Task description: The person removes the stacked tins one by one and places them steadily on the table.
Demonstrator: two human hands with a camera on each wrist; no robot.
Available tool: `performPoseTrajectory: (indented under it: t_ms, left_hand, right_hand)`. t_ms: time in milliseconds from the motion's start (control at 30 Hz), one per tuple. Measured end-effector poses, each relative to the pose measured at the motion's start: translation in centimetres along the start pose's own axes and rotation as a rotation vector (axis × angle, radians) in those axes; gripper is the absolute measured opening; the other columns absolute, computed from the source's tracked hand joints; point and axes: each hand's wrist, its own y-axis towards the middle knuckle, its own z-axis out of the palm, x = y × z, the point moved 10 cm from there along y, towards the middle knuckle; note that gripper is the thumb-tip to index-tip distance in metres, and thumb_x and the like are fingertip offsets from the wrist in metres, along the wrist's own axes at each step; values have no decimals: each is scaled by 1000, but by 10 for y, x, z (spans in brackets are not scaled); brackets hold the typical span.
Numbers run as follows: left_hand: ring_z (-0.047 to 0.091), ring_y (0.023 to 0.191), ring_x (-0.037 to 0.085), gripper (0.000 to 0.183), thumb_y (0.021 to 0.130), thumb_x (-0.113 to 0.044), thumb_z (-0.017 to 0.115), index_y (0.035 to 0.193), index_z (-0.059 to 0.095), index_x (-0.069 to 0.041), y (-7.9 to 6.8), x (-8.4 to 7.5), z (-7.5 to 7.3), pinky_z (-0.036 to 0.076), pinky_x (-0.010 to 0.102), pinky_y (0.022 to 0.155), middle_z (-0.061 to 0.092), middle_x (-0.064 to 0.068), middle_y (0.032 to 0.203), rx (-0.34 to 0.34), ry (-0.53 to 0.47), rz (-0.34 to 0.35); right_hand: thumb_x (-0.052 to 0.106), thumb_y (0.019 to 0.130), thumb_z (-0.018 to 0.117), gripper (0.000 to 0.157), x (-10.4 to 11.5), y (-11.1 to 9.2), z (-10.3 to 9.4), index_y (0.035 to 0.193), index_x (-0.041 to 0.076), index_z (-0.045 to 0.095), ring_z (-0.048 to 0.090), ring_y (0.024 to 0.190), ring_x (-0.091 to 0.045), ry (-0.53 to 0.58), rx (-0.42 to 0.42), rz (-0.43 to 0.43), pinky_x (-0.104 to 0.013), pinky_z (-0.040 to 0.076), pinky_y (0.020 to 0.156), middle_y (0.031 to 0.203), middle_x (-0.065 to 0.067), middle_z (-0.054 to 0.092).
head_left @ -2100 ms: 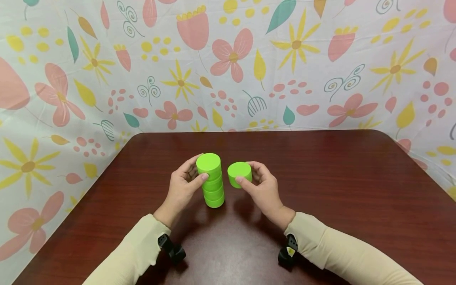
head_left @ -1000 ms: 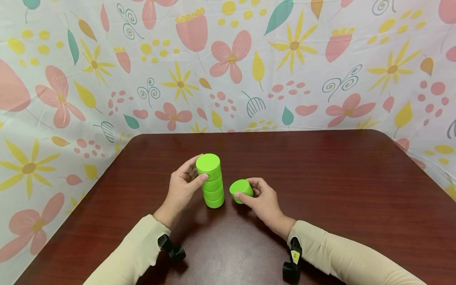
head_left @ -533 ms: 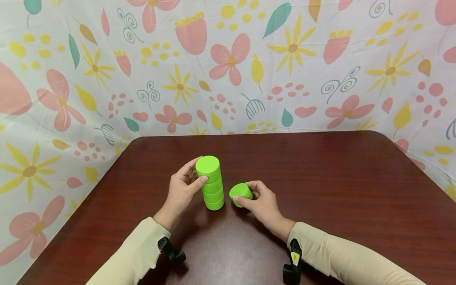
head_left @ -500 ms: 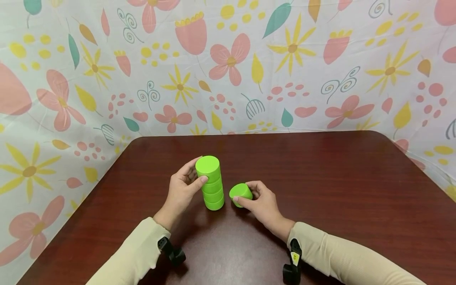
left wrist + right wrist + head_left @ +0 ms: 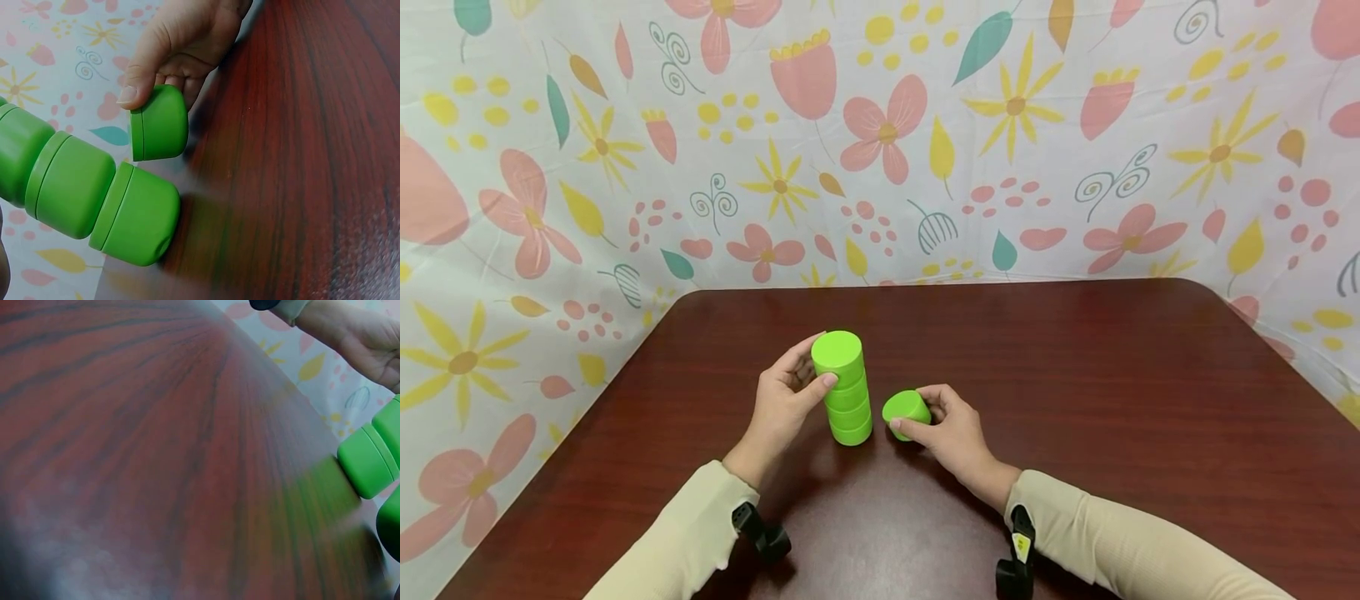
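A stack of several small green round lidded jars (image 5: 848, 398) stands upright on the table in the head view. My left hand (image 5: 778, 404) grips the top jar, thumb in front and fingers behind. To its right, my right hand (image 5: 957, 433) pinches a single green jar (image 5: 906, 406), which tilts slightly and sits low near the tabletop, apart from the stack. Whether its base touches the wood I cannot tell. In the left wrist view this held jar (image 5: 164, 122) shows its lid seam beside the stack's bottom jar (image 5: 140, 215). The right wrist view catches that bottom jar (image 5: 367, 461) at its right edge.
The dark reddish wooden table (image 5: 1112, 375) extends around both hands. Behind it hangs a white cloth (image 5: 970, 158) with flowers and leaves. Black wrist cameras (image 5: 762, 531) sit at the cuffs of the beige sleeves (image 5: 670, 537).
From beside the stack's upper part, my right hand has brought its jar down close to the table, tilting it slightly. My left hand keeps its grip on the stack.
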Motion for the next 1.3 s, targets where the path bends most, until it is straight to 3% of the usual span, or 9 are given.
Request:
performPoseTrajectory:
  t_ms: [400, 667, 967, 1300]
  left_hand:
    - [61, 101, 10, 50, 80, 9, 63, 128, 49, 6, -2, 0, 1, 48, 24, 87, 65, -9, 109, 3, -19, 3]
    - [61, 100, 10, 50, 81, 8, 63, 128, 49, 5, -1, 0, 0, 48, 24, 86, 65, -8, 108, -2, -14, -2]
    - [61, 100, 11, 50, 80, 8, 63, 128, 50, 5, 0, -1, 0, 48, 24, 86, 65, -8, 108, 0, -7, 5]
    - [61, 99, 10, 50, 80, 9, 63, 128, 49, 6, 0, 0, 0, 48, 24, 86, 65, -9, 107, -1, -15, -2]
  right_hand:
    - [18, 69, 82, 47, -5, -1, -2, 108, 10, 59, 64, 96, -17, -13, -4, 26, -27, 53, 63, 106, -6, 65]
    - [20, 68, 83, 47, -6, -1, -9, 108, 10, 59, 61, 105, -21, -108, -3, 30, -30, 52, 77, 108, -4, 64]
    - [19, 65, 84, 49, -2, 0, -16, 105, 9, 58, 62, 105, -22, -167, 2, -3, -33, 51, 84, 106, -5, 64]
    - [19, 63, 84, 49, 2, 0, -19, 102, 8, 57, 63, 98, -21, -234, 7, -23, -32, 49, 82, 102, -6, 66]
